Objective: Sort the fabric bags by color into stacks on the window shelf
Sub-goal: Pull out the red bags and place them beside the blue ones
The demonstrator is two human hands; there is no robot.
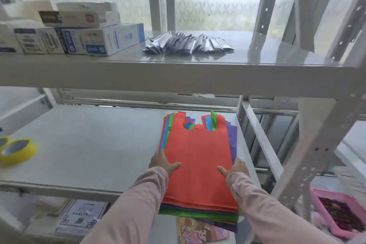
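Fabric bags stack (200, 164), orange topmost, on lower shelf (89, 144); L hand (163, 162) + R hand (236, 167) pinch its sides, thumbs on top, fingers prob under.

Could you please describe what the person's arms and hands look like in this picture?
Both arms are covered by long, loose sleeves of plain pale pink fabric, with no print or markings. The left sleeve and the right sleeve reach to the wrists. The left hand and the right hand are bare, with no gloves. No ring, watch or bracelet shows.
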